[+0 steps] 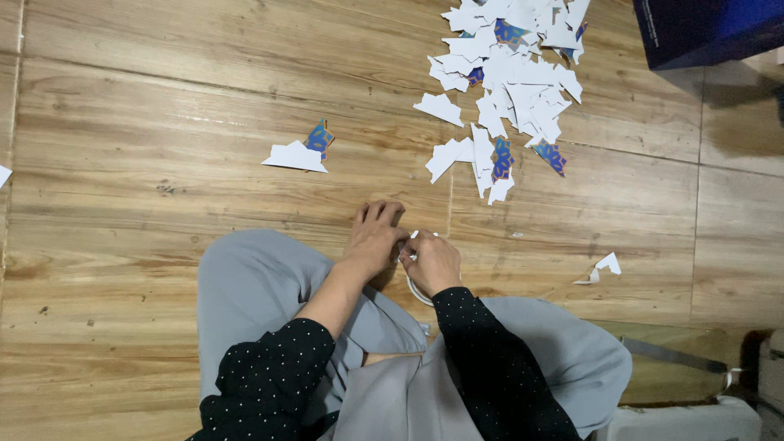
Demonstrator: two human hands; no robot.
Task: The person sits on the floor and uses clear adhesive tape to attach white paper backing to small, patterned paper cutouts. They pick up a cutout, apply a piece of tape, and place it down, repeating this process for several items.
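My left hand (374,237) and my right hand (433,261) are pressed together low over the wooden floor (163,204), just past my grey-trousered knees. Both pinch a small white piece (413,237) between the fingertips. A white ring, like a roll of tape (415,291), shows under my right wrist. Most of what the fingers hold is hidden.
A heap of white and blue-patterned paper cutouts (506,73) lies ahead to the right. One folded cutout (298,153) lies alone to the left, a small scrap (603,268) to the right. A dark blue box (702,28) sits at the top right corner.
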